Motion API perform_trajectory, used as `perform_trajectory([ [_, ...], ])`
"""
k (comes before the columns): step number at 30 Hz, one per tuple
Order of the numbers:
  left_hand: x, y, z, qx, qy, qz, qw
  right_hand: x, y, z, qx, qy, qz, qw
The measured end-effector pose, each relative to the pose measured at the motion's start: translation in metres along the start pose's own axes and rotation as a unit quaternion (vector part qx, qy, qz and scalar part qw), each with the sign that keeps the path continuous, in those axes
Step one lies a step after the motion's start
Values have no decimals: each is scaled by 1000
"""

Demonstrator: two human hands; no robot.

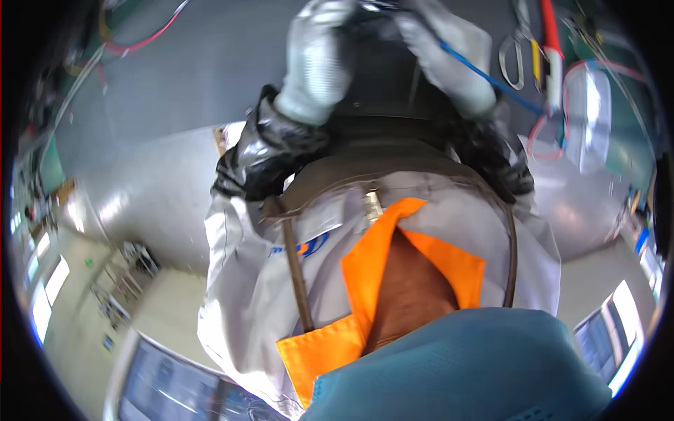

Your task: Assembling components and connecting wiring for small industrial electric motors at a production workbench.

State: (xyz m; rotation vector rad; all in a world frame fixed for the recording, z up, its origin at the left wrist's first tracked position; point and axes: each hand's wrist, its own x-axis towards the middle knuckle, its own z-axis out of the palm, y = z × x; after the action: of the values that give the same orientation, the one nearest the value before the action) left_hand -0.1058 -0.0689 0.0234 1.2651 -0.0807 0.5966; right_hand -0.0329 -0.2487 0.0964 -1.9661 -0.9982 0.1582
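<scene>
Both my hands wear white knit gloves, with black shiny sleeve covers on the forearms. My left hand (316, 67) is at the top of the view, its fingers curled and cut off by the upper edge. Opposite it, my right hand (453, 59) is also closed, slightly blurred. Between them, at the upper edge, shows a dark shiny thing (379, 7) whose kind I cannot make out. A thin blue cable (491, 81) runs from beside my right hand's fingers down to the right. Under the hands lies a dark grey surface (210, 70).
Right of my right hand are scissors (516, 59), a red-and-white rod-shaped thing (552, 63) and a clear plastic container (588, 119). Pink and red wires (144, 48) hang at the upper left. A metal-framed stand (126, 281) is on the floor at the left.
</scene>
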Motion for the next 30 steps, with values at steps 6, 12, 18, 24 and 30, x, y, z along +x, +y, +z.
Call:
perform_trajectory([
  [6,15,33,19,-332,37,-304,892,-35,23,-70,-233,72,-14,970],
  [12,11,32,-1,-382,51,-256,887,-101,129,-150,-413,160,280,852],
  [18,19,26,21,-280,55,-299,911,-19,116,-136,165,159,220,948],
  [24,14,51,3,-237,57,-284,927,135,67,-48,178,-1,129,976],
  [30,12,43,2,-254,84,-272,924,180,84,-29,161,-84,210,961],
])
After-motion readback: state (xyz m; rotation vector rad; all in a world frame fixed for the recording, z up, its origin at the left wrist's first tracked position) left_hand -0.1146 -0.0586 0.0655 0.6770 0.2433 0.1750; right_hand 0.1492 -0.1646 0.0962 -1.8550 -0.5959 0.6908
